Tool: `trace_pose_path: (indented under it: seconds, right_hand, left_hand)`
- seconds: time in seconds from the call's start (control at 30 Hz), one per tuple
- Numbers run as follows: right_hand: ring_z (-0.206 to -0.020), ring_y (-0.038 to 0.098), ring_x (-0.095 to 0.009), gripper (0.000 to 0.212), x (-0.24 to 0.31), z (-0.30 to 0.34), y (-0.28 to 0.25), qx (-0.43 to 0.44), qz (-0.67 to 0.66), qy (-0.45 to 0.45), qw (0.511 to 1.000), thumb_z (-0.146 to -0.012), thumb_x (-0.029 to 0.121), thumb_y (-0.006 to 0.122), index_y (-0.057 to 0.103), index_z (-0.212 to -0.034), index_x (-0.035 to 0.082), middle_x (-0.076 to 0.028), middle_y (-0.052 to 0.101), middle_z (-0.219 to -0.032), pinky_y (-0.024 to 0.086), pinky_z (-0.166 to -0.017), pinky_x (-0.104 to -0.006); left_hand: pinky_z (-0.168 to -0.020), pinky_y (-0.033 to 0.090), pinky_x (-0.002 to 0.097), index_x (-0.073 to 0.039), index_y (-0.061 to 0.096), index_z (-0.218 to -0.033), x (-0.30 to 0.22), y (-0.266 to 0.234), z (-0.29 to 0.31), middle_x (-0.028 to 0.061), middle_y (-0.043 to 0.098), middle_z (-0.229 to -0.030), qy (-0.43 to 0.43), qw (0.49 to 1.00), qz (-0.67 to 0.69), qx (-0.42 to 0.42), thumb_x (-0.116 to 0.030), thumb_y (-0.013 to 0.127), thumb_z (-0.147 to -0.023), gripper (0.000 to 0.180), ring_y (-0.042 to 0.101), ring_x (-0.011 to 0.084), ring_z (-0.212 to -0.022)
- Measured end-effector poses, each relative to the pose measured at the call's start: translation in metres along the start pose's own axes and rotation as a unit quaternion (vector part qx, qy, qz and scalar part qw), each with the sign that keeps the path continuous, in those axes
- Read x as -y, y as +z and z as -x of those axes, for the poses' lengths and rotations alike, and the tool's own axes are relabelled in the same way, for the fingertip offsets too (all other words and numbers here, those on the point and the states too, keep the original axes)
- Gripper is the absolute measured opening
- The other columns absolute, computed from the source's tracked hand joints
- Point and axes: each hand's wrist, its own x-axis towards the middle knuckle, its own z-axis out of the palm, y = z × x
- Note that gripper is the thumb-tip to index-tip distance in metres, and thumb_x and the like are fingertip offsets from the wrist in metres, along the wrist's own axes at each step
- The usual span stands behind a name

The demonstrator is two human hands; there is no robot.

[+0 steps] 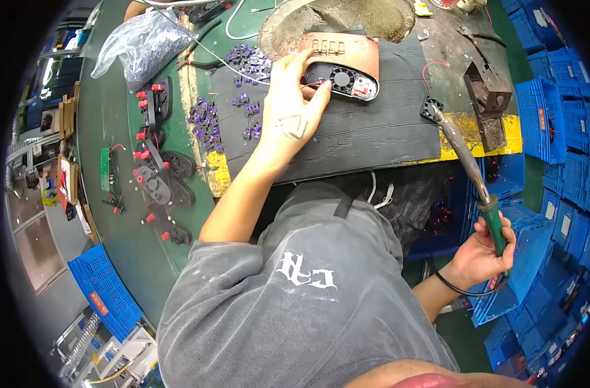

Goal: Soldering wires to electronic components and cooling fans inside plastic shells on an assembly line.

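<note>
My left hand (289, 107) is closed around the left end of a black oval housing (367, 97), thumb at its lower edge and fingertips by the copper-coloured block (346, 48) behind it. Inside the housing sit a small black fan (342, 80) and a red-and-white part. A thin pale wire (233, 68) runs from the upper left to this hand; its end there is hard to make out. Low at the right, my right hand (485, 253) grips the green handle of a soldering iron (463, 152). Its tip points up-left, at a small loose black fan (432, 110) with a red lead.
Purple switch-like parts (206, 123) lie in heaps left of the black work board (372, 139). Beyond them are a plastic bag (143, 48) and black housings with red bits (156, 181). A metal bracket (489, 97) stands right; blue crates (544, 123) line that side.
</note>
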Motion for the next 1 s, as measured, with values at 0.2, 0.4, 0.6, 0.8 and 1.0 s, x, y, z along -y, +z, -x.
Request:
trace_pose_path:
  seconds: [0.2,0.4,0.6,0.8,1.0]
  right_hand:
    - [-0.079,0.068,-0.030,0.040,0.000,-0.001,0.009,-0.002,-0.013,-0.021,1.000,-0.096,0.031,0.044,0.069,-0.100,0.000,-0.019,0.067,-0.107,0.057,-0.072,-0.0345]
    - [-0.078,0.069,-0.030,0.040,-0.001,0.036,0.004,-0.047,-0.040,-0.082,0.995,-0.096,0.031,0.044,0.069,-0.099,0.000,-0.021,0.069,-0.104,0.057,-0.071,-0.0336]
    - [-0.076,0.070,-0.030,0.040,0.007,0.092,-0.002,-0.180,-0.009,-0.131,0.975,-0.094,0.034,0.044,0.067,-0.095,0.001,-0.020,0.069,-0.104,0.059,-0.066,-0.0323]
    - [-0.079,0.070,-0.030,0.041,0.011,0.113,0.011,-0.133,-0.024,-0.145,0.980,-0.095,0.032,0.046,0.066,-0.100,-0.004,-0.022,0.069,-0.102,0.060,-0.072,-0.0325]
    - [-0.078,0.070,-0.028,0.042,0.000,0.066,0.020,-0.059,-0.010,-0.142,0.988,-0.097,0.030,0.040,0.066,-0.098,-0.002,-0.021,0.069,-0.103,0.058,-0.070,-0.0312]
  left_hand:
    - [-0.086,0.050,0.0407,-0.004,0.059,-0.121,-0.009,-0.026,0.008,0.0203,0.059,-0.120,0.227,0.920,-0.317,-0.021,-0.012,0.073,-0.079,0.045,0.063,0.0342,-0.092]
    - [-0.084,0.048,0.0396,-0.008,0.066,-0.102,0.025,-0.070,0.006,0.0104,0.064,-0.100,0.220,0.936,-0.272,0.019,-0.004,0.063,-0.082,0.021,0.059,0.0338,-0.095]
    - [-0.087,0.044,0.0411,-0.012,0.066,-0.094,0.052,-0.076,-0.001,0.0059,0.061,-0.091,0.315,0.872,-0.370,0.055,-0.011,0.067,-0.080,0.014,0.056,0.0281,-0.093]
    - [-0.073,0.049,0.0382,-0.007,0.067,-0.086,0.049,-0.118,-0.004,0.0072,0.062,-0.085,0.314,0.904,-0.285,0.051,-0.015,0.072,-0.081,0.011,0.062,0.0271,-0.078]
    - [-0.060,0.044,0.0400,-0.008,0.059,-0.070,0.013,-0.142,0.013,0.0085,0.053,-0.063,0.436,0.863,-0.249,-0.052,-0.018,0.078,-0.074,0.022,0.056,0.0287,-0.062]
